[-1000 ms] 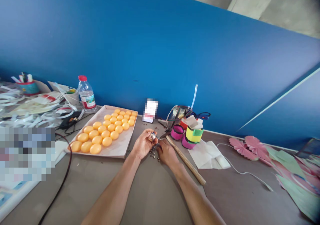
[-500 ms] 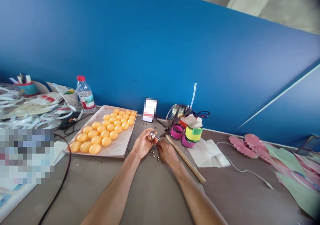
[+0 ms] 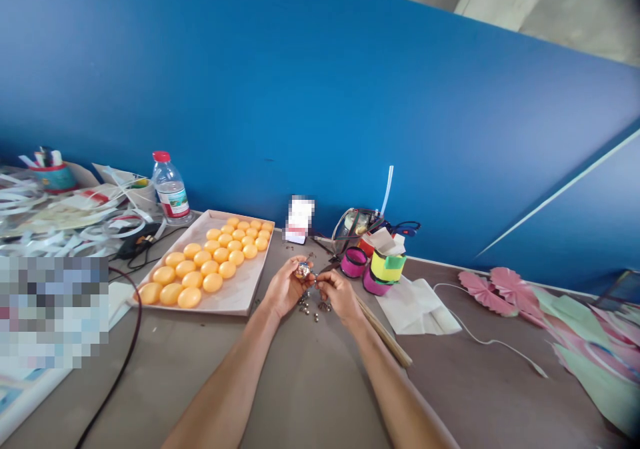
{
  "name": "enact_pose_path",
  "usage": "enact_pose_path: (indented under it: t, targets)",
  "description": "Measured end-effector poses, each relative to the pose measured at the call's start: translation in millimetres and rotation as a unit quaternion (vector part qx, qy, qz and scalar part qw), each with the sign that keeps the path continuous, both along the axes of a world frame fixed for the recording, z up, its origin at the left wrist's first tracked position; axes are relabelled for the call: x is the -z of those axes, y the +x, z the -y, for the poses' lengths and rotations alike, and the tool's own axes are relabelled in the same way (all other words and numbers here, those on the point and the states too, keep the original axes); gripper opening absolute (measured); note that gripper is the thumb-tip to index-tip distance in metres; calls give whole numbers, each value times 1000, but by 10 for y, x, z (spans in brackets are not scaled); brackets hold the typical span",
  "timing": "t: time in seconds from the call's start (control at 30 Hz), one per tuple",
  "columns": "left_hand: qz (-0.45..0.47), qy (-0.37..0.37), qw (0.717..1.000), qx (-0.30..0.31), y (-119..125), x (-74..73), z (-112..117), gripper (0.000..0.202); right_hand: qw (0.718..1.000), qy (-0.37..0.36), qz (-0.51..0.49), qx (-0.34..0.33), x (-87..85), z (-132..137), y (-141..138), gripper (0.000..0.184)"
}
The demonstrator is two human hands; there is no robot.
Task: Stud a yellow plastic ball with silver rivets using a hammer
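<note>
My left hand [image 3: 284, 290] is closed around a small, shiny, silvery rounded object [image 3: 303, 270]; its exact kind is too small to make out. Just right of it, my right hand [image 3: 340, 296] has thumb and fingers pinched together, close to the left fingertips. A tiny bit of something shows at that pinch, but I cannot tell what it is. Several small shiny metal pieces [image 3: 316, 317] lie on the table below and between the hands. A wooden stick [image 3: 387, 337] lies beside my right wrist, partly covered by it.
At the left, a shallow tray [image 3: 253, 282] holds rows of orange balls, with a red-capped bottle [image 3: 173, 196] behind. Magenta and yellow containers [image 3: 387, 266] stand right of the hands, near a white paper [image 3: 425, 309], a white cable [image 3: 495, 341] and pink paper pieces [image 3: 487, 292].
My right hand has risen slightly from the metal pieces on the table, and its pinched fingers are now beside the object in my left hand. The left hand stays almost still.
</note>
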State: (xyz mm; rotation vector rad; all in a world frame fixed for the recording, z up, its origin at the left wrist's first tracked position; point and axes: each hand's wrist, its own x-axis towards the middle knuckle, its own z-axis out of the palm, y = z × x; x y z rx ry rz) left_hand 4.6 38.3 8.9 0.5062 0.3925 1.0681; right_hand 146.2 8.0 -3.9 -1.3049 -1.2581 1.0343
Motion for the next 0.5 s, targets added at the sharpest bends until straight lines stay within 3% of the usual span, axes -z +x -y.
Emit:
enact_pose_path:
  t: [0.17, 0.3, 0.5]
  targets:
    - [-29, 33, 999, 9, 37, 24, 9, 20, 996, 26, -82, 4, -59, 30, -14, 17]
    - [-48, 59, 997, 20, 72, 13, 45, 19, 997, 57, -55, 21, -77, 50, -30, 13]
    - [-71, 52, 996, 22, 94, -22, 81, 19, 998, 47, -11, 32, -114, 66, -64, 13]
